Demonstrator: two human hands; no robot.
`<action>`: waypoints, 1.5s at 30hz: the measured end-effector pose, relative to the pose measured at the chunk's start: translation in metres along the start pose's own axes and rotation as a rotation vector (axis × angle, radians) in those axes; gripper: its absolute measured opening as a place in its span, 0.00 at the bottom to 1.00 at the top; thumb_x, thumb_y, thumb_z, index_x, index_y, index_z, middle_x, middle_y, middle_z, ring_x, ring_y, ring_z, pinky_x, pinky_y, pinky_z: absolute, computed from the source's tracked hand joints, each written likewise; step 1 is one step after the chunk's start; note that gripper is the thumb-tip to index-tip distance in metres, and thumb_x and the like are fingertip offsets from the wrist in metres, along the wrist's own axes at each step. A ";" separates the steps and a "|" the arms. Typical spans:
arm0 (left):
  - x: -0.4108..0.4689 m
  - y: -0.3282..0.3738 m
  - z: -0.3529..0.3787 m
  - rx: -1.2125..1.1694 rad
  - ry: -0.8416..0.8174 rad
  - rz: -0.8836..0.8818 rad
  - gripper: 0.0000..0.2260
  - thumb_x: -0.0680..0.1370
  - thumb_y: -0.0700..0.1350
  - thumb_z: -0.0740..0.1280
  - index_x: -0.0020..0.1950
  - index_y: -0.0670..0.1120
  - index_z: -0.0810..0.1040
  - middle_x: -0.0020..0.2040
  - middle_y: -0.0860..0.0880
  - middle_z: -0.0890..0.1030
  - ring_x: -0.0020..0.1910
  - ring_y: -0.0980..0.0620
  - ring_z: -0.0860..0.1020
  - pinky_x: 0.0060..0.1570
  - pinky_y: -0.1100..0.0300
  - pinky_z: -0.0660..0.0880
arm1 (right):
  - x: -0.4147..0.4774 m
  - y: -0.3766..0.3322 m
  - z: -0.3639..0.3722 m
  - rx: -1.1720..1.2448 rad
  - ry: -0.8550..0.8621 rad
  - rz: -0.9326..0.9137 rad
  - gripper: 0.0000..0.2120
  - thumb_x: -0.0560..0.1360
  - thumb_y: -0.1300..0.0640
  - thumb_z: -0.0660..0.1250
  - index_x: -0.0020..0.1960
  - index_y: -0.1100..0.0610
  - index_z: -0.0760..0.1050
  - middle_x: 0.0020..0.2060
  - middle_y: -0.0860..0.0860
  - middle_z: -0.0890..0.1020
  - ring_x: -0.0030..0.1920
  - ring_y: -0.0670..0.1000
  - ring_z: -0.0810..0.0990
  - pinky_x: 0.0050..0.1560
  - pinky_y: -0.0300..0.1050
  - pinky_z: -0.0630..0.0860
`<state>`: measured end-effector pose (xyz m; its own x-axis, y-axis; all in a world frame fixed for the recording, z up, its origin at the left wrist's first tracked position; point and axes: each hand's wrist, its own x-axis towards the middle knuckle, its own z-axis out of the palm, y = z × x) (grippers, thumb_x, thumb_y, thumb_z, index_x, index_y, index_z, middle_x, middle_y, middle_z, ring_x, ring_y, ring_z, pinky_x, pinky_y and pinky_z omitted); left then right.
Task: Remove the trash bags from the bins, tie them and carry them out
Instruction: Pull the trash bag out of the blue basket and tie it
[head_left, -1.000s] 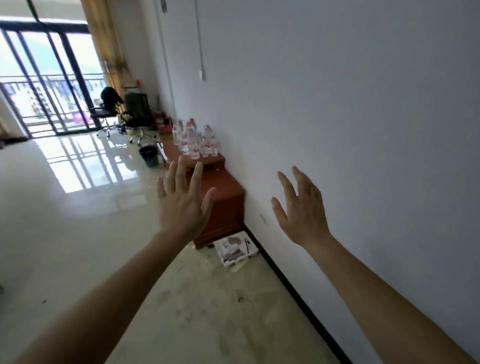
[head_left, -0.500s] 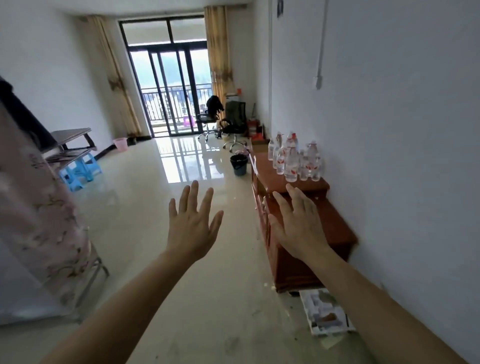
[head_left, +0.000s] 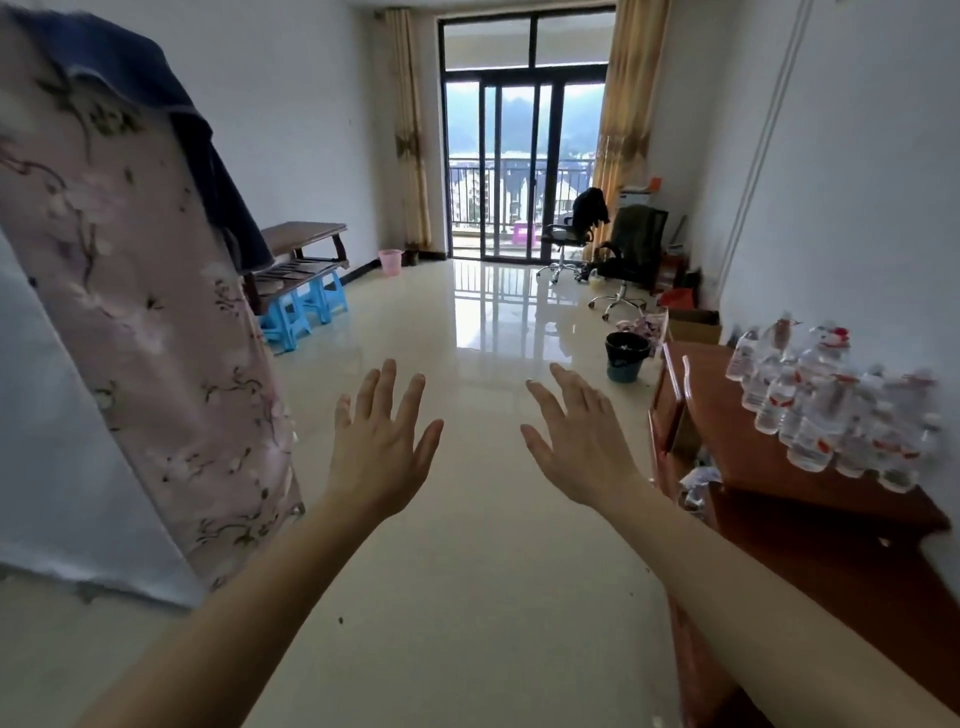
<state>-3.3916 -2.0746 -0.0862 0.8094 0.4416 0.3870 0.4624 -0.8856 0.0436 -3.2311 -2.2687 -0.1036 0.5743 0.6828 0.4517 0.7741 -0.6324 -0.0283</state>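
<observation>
Left hand (head_left: 382, 441) and right hand (head_left: 582, 441) spread wide, holding nothing, seemingly bag-lined bin (head_left: 626, 358) well ahead

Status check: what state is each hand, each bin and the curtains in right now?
Left hand: open, fingers spread, holding nothing.
Right hand: open, fingers spread, holding nothing.
Dark bin: upright, black bag not yet removed.
Pink bin: upright; lining too small to tell.
Curtains: pulled aside.
</observation>
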 end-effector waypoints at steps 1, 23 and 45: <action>0.027 -0.012 0.011 -0.004 0.003 -0.005 0.30 0.82 0.63 0.46 0.82 0.52 0.48 0.82 0.44 0.45 0.81 0.42 0.46 0.76 0.40 0.49 | 0.030 0.000 0.013 0.000 0.007 -0.006 0.28 0.82 0.43 0.55 0.79 0.52 0.59 0.79 0.58 0.58 0.78 0.59 0.57 0.76 0.57 0.57; 0.629 0.053 0.271 -0.040 -0.092 0.291 0.33 0.80 0.64 0.39 0.81 0.50 0.54 0.82 0.43 0.50 0.80 0.40 0.53 0.74 0.40 0.59 | 0.485 0.303 0.252 -0.051 0.059 0.274 0.28 0.79 0.42 0.52 0.74 0.55 0.68 0.73 0.60 0.68 0.71 0.62 0.70 0.68 0.60 0.69; 1.240 0.131 0.549 -0.174 -0.103 0.527 0.32 0.80 0.63 0.42 0.79 0.48 0.61 0.81 0.40 0.56 0.79 0.39 0.58 0.72 0.40 0.63 | 0.930 0.612 0.504 -0.141 -0.027 0.542 0.27 0.78 0.43 0.60 0.74 0.53 0.64 0.71 0.58 0.68 0.71 0.60 0.69 0.65 0.60 0.71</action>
<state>-2.1290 -1.5642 -0.1064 0.9498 -0.0628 0.3066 -0.0736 -0.9970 0.0236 -2.0892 -1.8357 -0.1499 0.8880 0.2543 0.3831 0.3242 -0.9371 -0.1296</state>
